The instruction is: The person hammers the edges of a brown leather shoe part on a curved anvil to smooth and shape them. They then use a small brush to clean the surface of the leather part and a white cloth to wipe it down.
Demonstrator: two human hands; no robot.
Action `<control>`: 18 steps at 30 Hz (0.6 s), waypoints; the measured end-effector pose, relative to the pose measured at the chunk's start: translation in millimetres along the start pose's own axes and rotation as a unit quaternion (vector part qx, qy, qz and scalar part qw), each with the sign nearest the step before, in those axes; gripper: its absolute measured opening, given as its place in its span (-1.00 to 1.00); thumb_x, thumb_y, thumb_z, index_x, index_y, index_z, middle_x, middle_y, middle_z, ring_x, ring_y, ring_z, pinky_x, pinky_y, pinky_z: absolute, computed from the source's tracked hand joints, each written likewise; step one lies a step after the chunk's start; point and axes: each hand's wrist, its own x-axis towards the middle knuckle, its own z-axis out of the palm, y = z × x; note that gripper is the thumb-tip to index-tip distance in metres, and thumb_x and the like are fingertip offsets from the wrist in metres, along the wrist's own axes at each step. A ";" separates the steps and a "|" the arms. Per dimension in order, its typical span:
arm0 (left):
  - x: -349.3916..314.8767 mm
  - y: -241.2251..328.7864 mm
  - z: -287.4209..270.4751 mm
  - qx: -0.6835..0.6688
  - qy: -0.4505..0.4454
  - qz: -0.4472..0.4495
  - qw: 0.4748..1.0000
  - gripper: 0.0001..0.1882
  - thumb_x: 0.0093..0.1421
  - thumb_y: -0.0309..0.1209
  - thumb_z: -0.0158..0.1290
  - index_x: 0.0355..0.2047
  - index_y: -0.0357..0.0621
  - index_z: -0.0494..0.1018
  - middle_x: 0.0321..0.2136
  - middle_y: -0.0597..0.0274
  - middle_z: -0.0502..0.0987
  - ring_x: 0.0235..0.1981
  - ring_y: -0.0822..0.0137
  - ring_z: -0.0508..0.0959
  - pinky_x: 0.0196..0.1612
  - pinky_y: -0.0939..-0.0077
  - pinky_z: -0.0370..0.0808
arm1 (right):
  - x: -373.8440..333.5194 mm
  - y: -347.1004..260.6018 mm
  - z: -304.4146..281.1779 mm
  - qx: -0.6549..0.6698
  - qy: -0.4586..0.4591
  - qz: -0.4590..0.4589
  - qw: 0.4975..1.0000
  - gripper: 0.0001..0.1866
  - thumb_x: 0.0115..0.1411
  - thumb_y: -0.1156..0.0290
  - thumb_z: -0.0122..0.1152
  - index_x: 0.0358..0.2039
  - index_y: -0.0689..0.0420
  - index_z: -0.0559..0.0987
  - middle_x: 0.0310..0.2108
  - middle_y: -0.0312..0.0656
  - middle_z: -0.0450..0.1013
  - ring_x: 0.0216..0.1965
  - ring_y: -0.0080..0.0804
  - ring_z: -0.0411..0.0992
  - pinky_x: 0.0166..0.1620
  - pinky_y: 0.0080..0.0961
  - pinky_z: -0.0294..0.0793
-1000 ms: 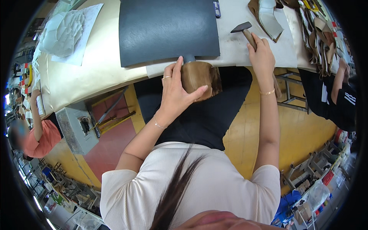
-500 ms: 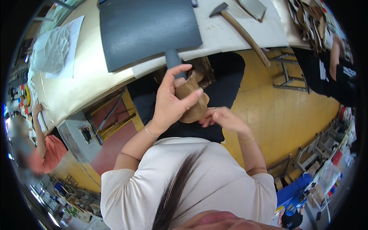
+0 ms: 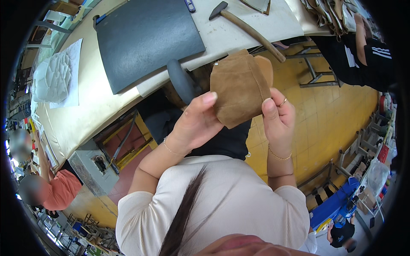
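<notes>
A brown suede shoe upper (image 3: 235, 87) is held up in front of my chest, over my lap. It has a stitched seam and a lighter tan tongue-like flap at its right edge. My left hand (image 3: 198, 117) grips its lower left side, the thumb on the near face and the other fingers partly hidden behind. On the lower right edge, my right hand (image 3: 279, 117) pinches the piece between thumb and fingers. Just behind the upper, a grey rounded arm (image 3: 181, 81) sticks out from the table's edge.
On the pale table (image 3: 85, 111) lie a dark grey board (image 3: 149, 42), a wooden-handled hammer (image 3: 252, 32) and white layered pieces (image 3: 53, 79) on paper. Brown pieces (image 3: 326, 15) hang at the far right. Co-workers sit at left (image 3: 62, 185) and right (image 3: 371, 64). A metal stool (image 3: 314, 70) stands on the yellow floor.
The upper has been raised and turned, so its broad suede face shows. My right hand has moved up from below it and now grips its right edge. My view has shifted slightly.
</notes>
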 end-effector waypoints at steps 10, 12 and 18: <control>1.7 13.4 20.2 0.051 0.003 0.002 0.999 -0.30 0.24 -0.27 0.08 0.30 -0.34 0.14 0.19 -0.06 0.37 0.19 0.12 0.44 0.25 0.19 0.38 | 16.1 -16.3 2.1 -0.064 -0.017 -0.024 0.998 -0.67 0.41 0.29 0.07 -0.13 0.37 0.56 -0.50 -0.39 0.42 -0.47 -0.74 0.25 -0.42 -0.72 0.22; 2.0 13.5 19.8 0.046 0.006 0.005 0.999 -0.30 0.23 -0.29 0.10 0.30 -0.34 0.13 0.19 -0.07 0.37 0.20 0.11 0.43 0.25 0.17 0.38 | 18.0 -19.3 6.2 -0.074 -0.006 -0.035 0.997 -0.68 0.40 0.31 0.06 -0.15 0.36 0.57 -0.51 -0.38 0.42 -0.47 -0.73 0.26 -0.42 -0.71 0.23; 4.2 10.7 15.3 -0.018 -0.022 0.012 1.000 -0.43 0.28 -0.36 0.11 0.25 -0.22 0.24 0.13 0.15 0.44 0.15 0.28 0.45 0.24 0.25 0.36 | 24.3 -21.9 8.6 -0.107 0.018 -0.052 0.993 -0.59 0.24 0.25 0.27 -0.05 0.32 0.52 -0.34 -0.26 0.45 -0.35 -0.59 0.37 -0.28 -0.63 0.37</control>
